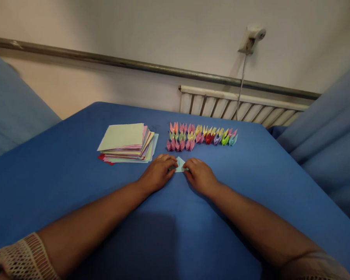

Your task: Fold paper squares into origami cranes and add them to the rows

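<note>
Blue cloth (245,167) covers the surface that fills most of my view, with a light blue curtain (8,105) at the left edge and a blue curtain (332,136) at the right. Across the wall at the top I see a metal pipe (119,62), a white radiator (221,103) at upper right, and above it a socket (247,41) with a cord (241,83) hanging down.

Just below the frame's centre lies a small light blue folded paper (180,163), its peak pointing up the frame. I have the left hand (160,171) with fingers bent and narrowed on its left end, and the right hand (201,175) likewise on its right end. Left of centre, near the left hand, sits a loose stack of coloured paper (122,138). Above the right hand, folded paper figures (210,137) stand in close rows, pink, yellow, green, red, purple and blue.
</note>
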Tool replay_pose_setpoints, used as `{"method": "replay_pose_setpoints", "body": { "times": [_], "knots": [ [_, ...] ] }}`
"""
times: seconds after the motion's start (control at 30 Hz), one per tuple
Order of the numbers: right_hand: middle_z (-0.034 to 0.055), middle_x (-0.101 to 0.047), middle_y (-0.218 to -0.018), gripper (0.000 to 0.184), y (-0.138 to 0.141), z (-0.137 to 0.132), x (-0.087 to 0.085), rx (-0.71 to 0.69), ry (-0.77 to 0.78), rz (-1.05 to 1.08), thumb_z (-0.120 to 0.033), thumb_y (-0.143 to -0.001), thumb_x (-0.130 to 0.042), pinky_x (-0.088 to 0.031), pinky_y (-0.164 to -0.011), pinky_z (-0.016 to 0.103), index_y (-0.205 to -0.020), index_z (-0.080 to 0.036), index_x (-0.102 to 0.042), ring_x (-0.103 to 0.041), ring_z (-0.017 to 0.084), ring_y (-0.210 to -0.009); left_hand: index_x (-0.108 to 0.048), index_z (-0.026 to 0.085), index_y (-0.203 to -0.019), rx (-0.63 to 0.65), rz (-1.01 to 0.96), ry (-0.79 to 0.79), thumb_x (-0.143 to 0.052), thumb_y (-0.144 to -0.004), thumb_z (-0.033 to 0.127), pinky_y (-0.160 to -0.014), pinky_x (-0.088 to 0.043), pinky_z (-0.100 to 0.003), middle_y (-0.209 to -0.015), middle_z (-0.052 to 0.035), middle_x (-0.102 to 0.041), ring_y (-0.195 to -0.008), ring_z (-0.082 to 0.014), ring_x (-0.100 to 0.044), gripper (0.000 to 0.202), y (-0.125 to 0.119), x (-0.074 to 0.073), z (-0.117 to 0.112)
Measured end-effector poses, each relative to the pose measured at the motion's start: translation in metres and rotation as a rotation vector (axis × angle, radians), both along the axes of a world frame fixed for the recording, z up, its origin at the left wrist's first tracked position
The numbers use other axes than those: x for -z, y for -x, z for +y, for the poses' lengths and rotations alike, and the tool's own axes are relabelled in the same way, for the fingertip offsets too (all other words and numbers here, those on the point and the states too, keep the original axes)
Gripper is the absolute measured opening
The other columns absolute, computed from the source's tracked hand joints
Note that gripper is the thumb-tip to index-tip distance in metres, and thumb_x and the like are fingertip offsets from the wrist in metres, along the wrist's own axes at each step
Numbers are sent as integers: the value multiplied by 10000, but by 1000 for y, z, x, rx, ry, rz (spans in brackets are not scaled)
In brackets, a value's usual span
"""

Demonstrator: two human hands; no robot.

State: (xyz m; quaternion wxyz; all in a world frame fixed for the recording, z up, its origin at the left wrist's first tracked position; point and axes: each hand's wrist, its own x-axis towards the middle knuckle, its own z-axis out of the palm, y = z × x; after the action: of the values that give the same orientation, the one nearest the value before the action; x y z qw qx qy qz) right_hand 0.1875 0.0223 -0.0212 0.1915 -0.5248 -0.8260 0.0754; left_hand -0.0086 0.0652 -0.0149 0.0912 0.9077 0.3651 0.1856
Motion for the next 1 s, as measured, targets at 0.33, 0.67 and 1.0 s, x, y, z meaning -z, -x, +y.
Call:
{"method": "replay_pose_setpoints", "body": {
  "times": [0.33, 0.67, 1.0],
  "knots": [
    [117, -603, -1124, 348, 4, -16, -8, -78, -11, -236, -160, -935, -379, -386, -809, 367, -1220, -165, -577, -505, 245, -998, -637, 177, -1129, 123, 297, -100, -456, -909, 219, -961, -381, -403, -1204, -74, -642, -1120, -247, -532, 289, 8, -18, -18],
    [106, -610, -1091, 330, 6, -14, -6, -62, -36, -249, -172, -932, -401, -385, -772, 375, -1215, -179, -571, -511, 254, -958, -600, 183, -1185, 127, 290, -111, -483, -895, 262, -977, -387, -408, -1227, -98, -596, -1117, -248, -517, 323, 9, -19, -18],
    [108, -617, -1067, 299, 7, -13, -7, -51, -37, -243, -171, -926, -415, -391, -773, 360, -1157, -177, -606, -515, 248, -954, -589, 211, -1216, 133, 247, -82, -498, -892, 290, -964, -415, -416, -1270, -104, -570, -1117, -250, -526, 345, 8, -19, -19]
  ]
}}
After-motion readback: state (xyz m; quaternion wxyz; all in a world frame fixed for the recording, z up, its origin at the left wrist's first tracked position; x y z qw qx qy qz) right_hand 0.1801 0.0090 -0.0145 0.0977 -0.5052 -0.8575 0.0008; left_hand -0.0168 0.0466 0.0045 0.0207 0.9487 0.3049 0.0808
